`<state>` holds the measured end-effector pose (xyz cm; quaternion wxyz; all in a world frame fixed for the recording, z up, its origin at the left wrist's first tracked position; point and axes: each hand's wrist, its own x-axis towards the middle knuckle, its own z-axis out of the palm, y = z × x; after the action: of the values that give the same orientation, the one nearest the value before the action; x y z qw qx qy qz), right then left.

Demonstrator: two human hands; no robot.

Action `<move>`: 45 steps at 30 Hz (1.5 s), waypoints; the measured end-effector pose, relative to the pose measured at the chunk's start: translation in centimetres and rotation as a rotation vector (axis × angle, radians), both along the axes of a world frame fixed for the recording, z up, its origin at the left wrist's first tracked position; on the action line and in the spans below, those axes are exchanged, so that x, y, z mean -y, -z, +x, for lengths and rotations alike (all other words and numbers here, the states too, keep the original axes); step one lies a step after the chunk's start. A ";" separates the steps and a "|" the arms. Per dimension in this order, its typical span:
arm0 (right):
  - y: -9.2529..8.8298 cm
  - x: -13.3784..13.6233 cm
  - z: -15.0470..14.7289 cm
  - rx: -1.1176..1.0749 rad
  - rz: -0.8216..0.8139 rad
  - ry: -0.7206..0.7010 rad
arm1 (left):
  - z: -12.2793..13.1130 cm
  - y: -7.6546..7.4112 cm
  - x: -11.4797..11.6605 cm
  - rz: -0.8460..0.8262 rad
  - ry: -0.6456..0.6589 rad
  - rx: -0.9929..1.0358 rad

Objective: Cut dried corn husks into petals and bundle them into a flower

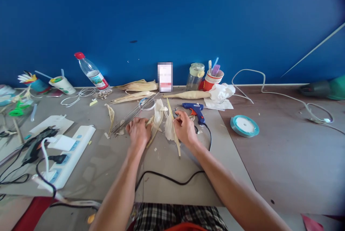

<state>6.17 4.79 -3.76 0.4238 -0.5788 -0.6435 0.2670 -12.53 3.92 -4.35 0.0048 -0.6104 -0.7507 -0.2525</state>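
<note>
My left hand (138, 132) is closed on the edge of a dried corn husk (158, 116), beside a bundle of thin metal wires (132, 116). To its right, my right hand (184, 128) has its fingers curled together around a narrow yellowish husk strip (176, 139). A pale husk piece (169, 128) lies between the two hands. Just beyond the right hand rests a blue hot glue gun (198, 110) with its black cord. Dark loops show by the right hand, but I cannot tell what they belong to.
Husk bundles (137, 86) lie by the blue wall, near a propped phone (165, 77). A water bottle (94, 74), glass jar (195, 76) and red paper cup (212, 80) stand behind. A power strip (71, 153) sits left, a ribbon roll (244, 125) right. A black cord (169, 177) crosses the front.
</note>
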 end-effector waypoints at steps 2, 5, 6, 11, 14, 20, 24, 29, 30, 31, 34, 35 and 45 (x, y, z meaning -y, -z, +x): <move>0.0 0.1 -0.1 0.030 0.007 -0.011 | 0.0 -0.1 0.1 -0.036 0.002 -0.009; -0.1 0.1 -0.1 0.045 0.022 -0.006 | -0.1 -0.5 -0.1 0.031 -0.016 0.104; -0.2 0.1 -0.1 0.045 0.027 0.003 | -0.1 -0.8 -0.1 0.089 -0.030 0.179; -0.5 0.1 -0.1 0.093 -0.011 -0.014 | 0.1 -1.6 -0.2 0.266 -0.007 0.632; -0.6 0.3 -0.2 0.174 0.021 -0.037 | 0.8 -1.5 -0.1 0.203 0.090 0.863; -1.7 0.9 -0.5 0.008 0.137 -0.135 | 3.2 -2.1 0.9 0.067 0.292 1.277; -1.9 1.1 -1.0 -0.228 -0.045 -0.293 | 4.5 -2.8 1.9 -0.110 0.403 1.363; -2.2 0.7 -0.6 -0.332 -0.141 -0.234 | 4.1 -3.0 2.1 -0.275 0.472 1.361; -2.3 0.6 -0.4 -0.307 -0.127 -0.232 | 3.9 -3.0 2.1 -0.310 0.485 1.350; -2.4 0.6 -0.3 -0.278 -0.111 -0.233 | 3.8 -2.9 2.0 -0.346 0.496 1.338; -2.5 0.6 -0.1 -0.218 -0.107 -0.279 | 3.6 -2.5 1.9 -0.391 0.493 1.364; -2.5 0.6 -0.1 -0.218 -0.118 -0.310 | 3.6 -2.4 1.8 -0.382 0.481 1.394; -2.4 0.6 0.1 -0.182 -0.155 -0.482 | 3.3 -2.4 1.7 -0.436 0.460 1.591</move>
<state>6.24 4.15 -1.33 0.3585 -0.4130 -0.6998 0.4596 -9.21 2.24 -1.92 -0.6922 -0.3761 -0.4200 -0.4506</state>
